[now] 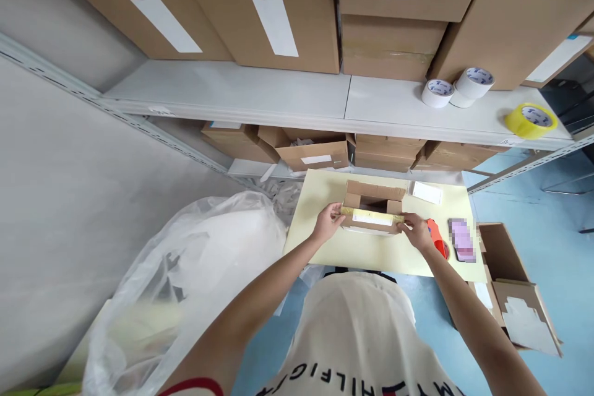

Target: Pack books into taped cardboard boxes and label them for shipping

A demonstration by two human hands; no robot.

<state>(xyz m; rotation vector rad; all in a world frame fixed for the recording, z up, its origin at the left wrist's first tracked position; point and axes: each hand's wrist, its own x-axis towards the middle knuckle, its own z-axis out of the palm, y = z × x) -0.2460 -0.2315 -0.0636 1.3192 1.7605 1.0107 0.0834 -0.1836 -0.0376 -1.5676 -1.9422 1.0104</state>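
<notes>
A small cardboard box (371,227) sits on the pale yellow table, its top flaps raised and its inside partly in view. Along its near upper edge runs a strip of yellowish tape (349,213), with a white label (372,218) at its middle. My left hand (328,221) is closed at the box's left corner, fingertips on the tape's end. At the right corner my right hand (415,230) pinches the box and the tape's other end. Just beside my right hand lies a red tape dispenser (437,239), partly hidden by my wrist.
On the table (315,198) are a white card-like item (427,192) and a blurred-out phone (462,239). Tape rolls (531,120) and large cartons (288,6) stand on the shelf ahead. A plastic bag (195,260) bulges at left; an open carton (503,253) is at right.
</notes>
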